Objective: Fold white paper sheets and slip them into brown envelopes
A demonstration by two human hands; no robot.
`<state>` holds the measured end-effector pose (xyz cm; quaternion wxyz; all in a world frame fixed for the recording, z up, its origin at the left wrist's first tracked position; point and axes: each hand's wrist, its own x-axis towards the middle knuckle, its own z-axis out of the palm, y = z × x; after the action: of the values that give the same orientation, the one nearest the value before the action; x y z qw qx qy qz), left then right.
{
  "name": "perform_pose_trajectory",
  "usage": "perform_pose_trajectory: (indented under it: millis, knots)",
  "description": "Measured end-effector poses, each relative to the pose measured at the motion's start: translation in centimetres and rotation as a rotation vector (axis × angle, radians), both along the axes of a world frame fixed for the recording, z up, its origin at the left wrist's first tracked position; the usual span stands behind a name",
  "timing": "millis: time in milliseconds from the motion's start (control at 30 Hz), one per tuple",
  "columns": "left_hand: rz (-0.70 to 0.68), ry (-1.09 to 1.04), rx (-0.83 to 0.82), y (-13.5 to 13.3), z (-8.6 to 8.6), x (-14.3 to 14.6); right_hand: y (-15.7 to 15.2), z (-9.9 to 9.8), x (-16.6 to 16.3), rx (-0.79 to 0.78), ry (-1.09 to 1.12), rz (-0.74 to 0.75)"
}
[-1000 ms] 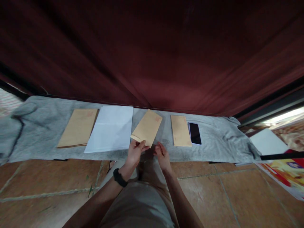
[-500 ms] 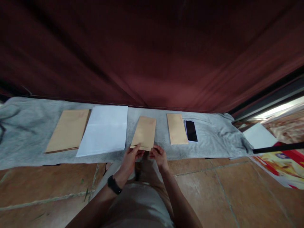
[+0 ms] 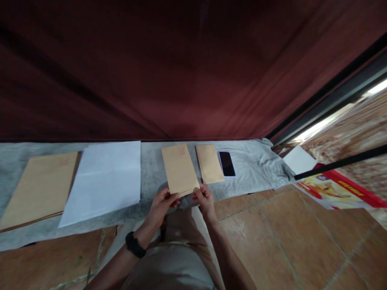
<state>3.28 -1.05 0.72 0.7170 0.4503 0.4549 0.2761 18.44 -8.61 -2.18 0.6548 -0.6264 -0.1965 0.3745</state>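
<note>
A brown paper envelope is held between my two hands, its near edge toward me and its far end over the grey cloth. My left hand pinches the near left corner, thumb on top. At the near right corner, my right hand grips the same envelope with closed fingers. A narrow flap or fold shows along that near edge. Just right of it, more brown envelopes lie on the cloth, close to a dark-screened phone.
A stack of white paper lies left of my hands, beside larger brown envelopes. Grey cloth covers the long surface. A dark red curtain hangs behind. On the right are a metal bar and a colourful printed box or sheet.
My view has turned right, so the things on the cloth sit further left. The held envelope has tilted, its far end now leaning left, and appears lifted nearer to me.
</note>
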Motion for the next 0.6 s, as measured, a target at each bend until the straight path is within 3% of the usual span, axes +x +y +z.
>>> perform_pose_trajectory:
  millis: [367, 600]
  knots:
    - [-0.167, 0.010, 0.101, 1.2, -0.2, 9.3, -1.0, 0.4, 7.6, 0.024, 0.036, -0.307]
    - [-0.214, 0.073, 0.134, 1.8, -0.5, 12.2, -1.5, -0.3, 9.0, 0.069, 0.191, -0.327]
